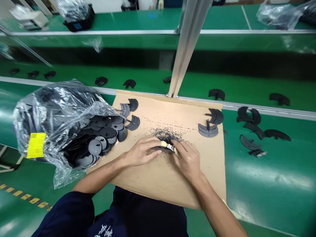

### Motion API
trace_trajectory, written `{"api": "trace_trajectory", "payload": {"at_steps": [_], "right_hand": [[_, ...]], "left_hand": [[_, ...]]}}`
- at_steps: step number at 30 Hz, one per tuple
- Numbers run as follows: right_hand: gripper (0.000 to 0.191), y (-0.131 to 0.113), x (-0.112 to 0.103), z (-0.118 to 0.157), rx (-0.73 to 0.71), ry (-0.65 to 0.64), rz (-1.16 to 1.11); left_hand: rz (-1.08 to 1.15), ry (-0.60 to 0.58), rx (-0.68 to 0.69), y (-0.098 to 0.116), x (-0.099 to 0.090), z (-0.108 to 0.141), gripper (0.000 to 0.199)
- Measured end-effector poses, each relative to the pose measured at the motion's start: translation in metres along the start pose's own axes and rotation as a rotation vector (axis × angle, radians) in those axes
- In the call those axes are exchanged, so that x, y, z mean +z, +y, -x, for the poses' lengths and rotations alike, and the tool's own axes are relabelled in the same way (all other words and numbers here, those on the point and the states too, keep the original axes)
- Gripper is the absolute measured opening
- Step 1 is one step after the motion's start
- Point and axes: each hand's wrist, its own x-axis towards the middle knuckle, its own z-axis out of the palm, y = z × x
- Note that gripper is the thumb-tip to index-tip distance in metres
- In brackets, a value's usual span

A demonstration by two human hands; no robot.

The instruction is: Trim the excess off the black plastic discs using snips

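Above a brown cardboard sheet, my left hand grips the edge of a flat dark plastic part, a pale yellow wrap on one finger. My right hand is closed on the same part's right side. A small shiny piece shows between the hands; its kind cannot be made out. Just beyond the fingers lies a heap of tiny black bits. To the left, a clear plastic bag spills many round dark discs onto the cardboard.
Stacked curved dark pieces lie left on the cardboard, with more curved pieces at its right. Loose black parts rest on the green bench. A metal post rises behind the cardboard. Further parts dot the green strip behind.
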Motion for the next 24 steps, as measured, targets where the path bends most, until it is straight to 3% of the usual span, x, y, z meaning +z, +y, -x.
{"api": "trace_trajectory", "payload": {"at_steps": [3,6,10,15,19,24], "right_hand": [[0.033,0.008,0.001,0.001,0.037,0.045,-0.026],[0.032,0.016,0.004,0.001,0.012,0.080,-0.029],[0.030,0.020,0.004,0.001,-0.038,0.089,-0.041],[0.028,0.023,0.005,0.002,-0.083,0.103,-0.025],[0.028,0.022,0.007,0.002,-0.101,0.112,-0.009],[0.033,0.017,0.009,0.005,-0.099,0.084,-0.005]], "left_hand": [[-0.046,-0.016,-0.106,-0.001,-0.014,-0.011,0.022],[-0.078,0.019,-0.205,-0.015,-0.037,-0.036,0.034],[-0.264,0.126,-0.263,-0.054,-0.072,-0.092,0.043],[-0.511,0.051,-0.374,-0.101,-0.107,-0.154,0.022],[-0.586,0.062,-0.516,-0.124,-0.125,-0.164,0.020],[-0.706,0.222,-0.778,-0.134,-0.148,-0.149,0.036]]}}
